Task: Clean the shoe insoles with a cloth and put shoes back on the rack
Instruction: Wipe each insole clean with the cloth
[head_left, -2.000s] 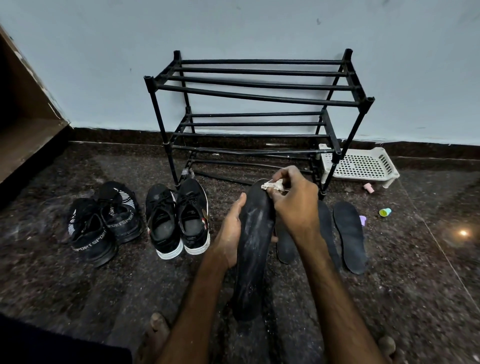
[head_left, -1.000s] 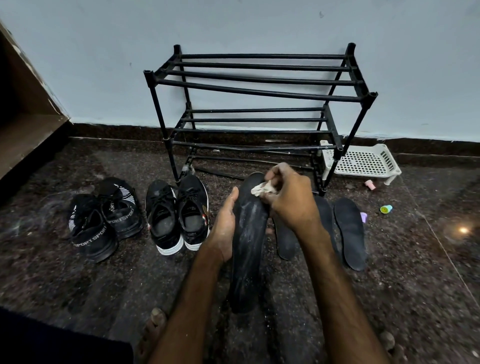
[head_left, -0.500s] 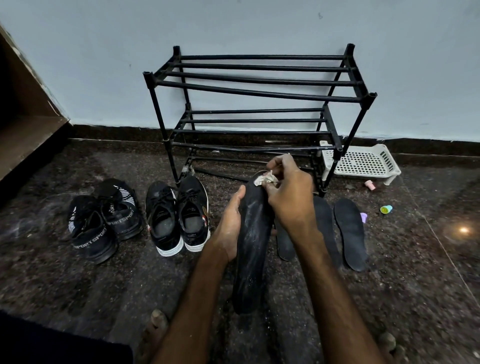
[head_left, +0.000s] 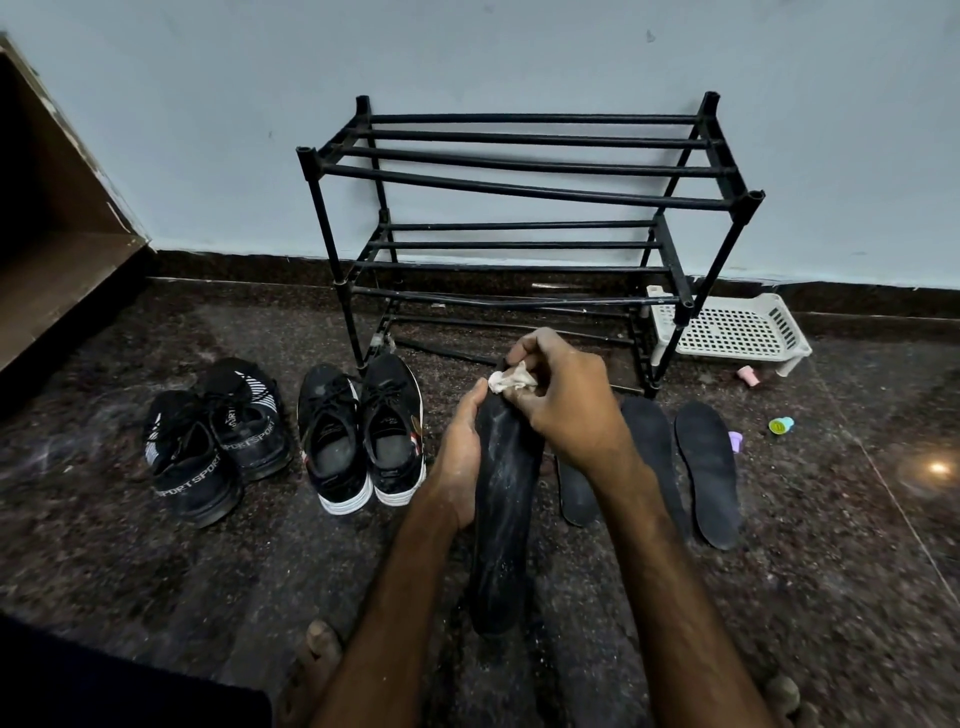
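Insole (head_left: 501, 519), black and streaked with pale dust, stood on end in front of the rack (head_left: 519, 171); whether its lower end touched the floor (head_left: 156, 571) couldn't be told. Sport shoes (head_left: 213, 441) lay at left, one overlapping the other. Black sneakers (head_left: 358, 436) with white soles sat side by side just by the rack's left front leg. White perforated tray (head_left: 727, 332) lay on the floor behind the rack's right front leg, against the wall. Three spare insoles (head_left: 709, 473) lay flat to the right of the held one, two partly hidden by the right forearm. Pink piece (head_left: 748, 375), purple piece (head_left: 735, 440) and teal cap (head_left: 781, 425) were scattered near them. Left hand (head_left: 460, 462) gripped the insole's left edge, thumb on the front, fingers wrapped behind. Right hand (head_left: 563, 405) had its fingers bunched on a white cloth (head_left: 511, 382), pinching it against the insole's top end.
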